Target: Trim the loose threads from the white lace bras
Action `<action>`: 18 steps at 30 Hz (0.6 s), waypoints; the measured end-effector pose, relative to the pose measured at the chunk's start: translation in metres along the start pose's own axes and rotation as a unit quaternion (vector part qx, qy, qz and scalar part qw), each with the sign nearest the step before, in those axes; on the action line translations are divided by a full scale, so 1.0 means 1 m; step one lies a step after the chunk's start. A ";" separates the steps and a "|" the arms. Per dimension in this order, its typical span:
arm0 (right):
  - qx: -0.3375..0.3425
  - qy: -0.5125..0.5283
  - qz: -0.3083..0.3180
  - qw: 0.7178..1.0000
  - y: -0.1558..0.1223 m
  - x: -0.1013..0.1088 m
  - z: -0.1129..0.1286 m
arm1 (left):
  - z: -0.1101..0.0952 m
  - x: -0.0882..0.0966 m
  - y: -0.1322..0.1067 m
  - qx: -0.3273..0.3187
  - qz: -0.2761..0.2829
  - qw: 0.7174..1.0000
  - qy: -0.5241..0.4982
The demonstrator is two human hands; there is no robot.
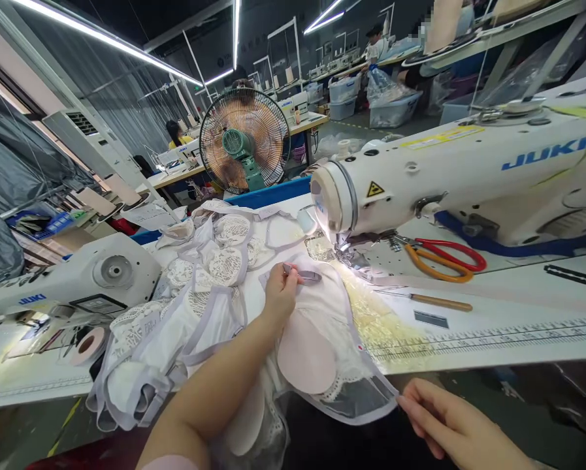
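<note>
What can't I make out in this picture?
All in the head view:
Garment: partly covered by the left forearm.
Label: print too small to read.
Right forearm: cut off by the bottom edge.
Sewing machine at right: rear cut off by edge.
Behind the fan: details obscured by its grille.

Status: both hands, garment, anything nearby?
Left hand pinching lavender strap; right hand pinching white garment by its edge. Garment overhangs table. Scissors beside sewing machine, apart from garment.

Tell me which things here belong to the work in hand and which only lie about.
Probably the work:
white lace garment with lilac edging, held by left hand and right hand
white JUKI sewing machine

Apparently lying about:
red-and-orange-handled scissors
wooden-handled slim tool
</note>
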State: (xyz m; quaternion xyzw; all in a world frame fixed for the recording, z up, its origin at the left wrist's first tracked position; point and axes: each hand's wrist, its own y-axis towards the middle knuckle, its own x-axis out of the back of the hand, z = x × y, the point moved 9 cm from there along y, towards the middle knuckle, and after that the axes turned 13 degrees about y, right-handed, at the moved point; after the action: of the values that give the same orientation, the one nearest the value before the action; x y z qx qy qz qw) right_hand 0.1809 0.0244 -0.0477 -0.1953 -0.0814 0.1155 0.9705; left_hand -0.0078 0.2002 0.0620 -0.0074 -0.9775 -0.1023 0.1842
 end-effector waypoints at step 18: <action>0.179 -0.370 -0.187 0.892 0.049 0.117 0.069 | -0.121 0.010 -0.122 -0.268 0.130 0.950 0.089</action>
State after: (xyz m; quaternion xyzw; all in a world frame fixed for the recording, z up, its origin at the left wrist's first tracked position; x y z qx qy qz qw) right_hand 0.2696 0.1228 0.0087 0.0580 -0.4478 0.0083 0.8922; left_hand 0.0203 0.0558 0.1519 -0.1742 -0.8842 -0.3360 0.2736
